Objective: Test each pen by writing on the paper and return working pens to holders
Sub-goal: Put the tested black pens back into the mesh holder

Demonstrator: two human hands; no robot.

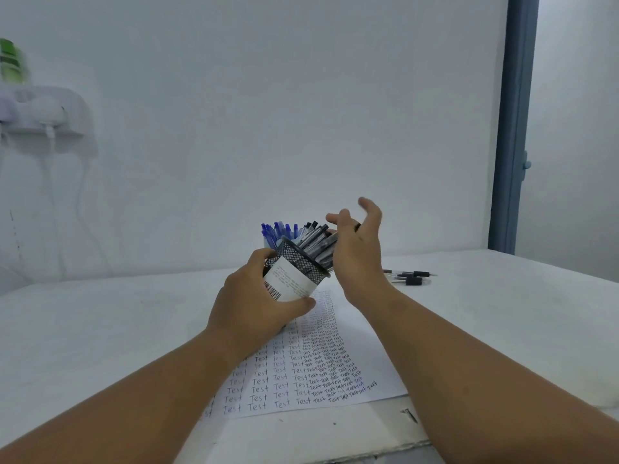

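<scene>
My left hand (254,303) grips a black mesh pen holder (301,269) with a white label, tilted to the right above the paper. Several black pens (318,244) stick out of its mouth. My right hand (358,249) is held up at the holder's mouth, fingers spread and relaxed, palm against the pen ends. Behind stands a second holder with several blue pens (278,229). The paper (321,360), covered with rows of the word "Test", lies on the white table.
Several black pens (410,277) lie loose on the table to the right of my right hand. A dark screw (410,414) lies near the front edge. A white wall shelf (43,112) with cables hangs at the left; a blue door frame (512,128) is at the right.
</scene>
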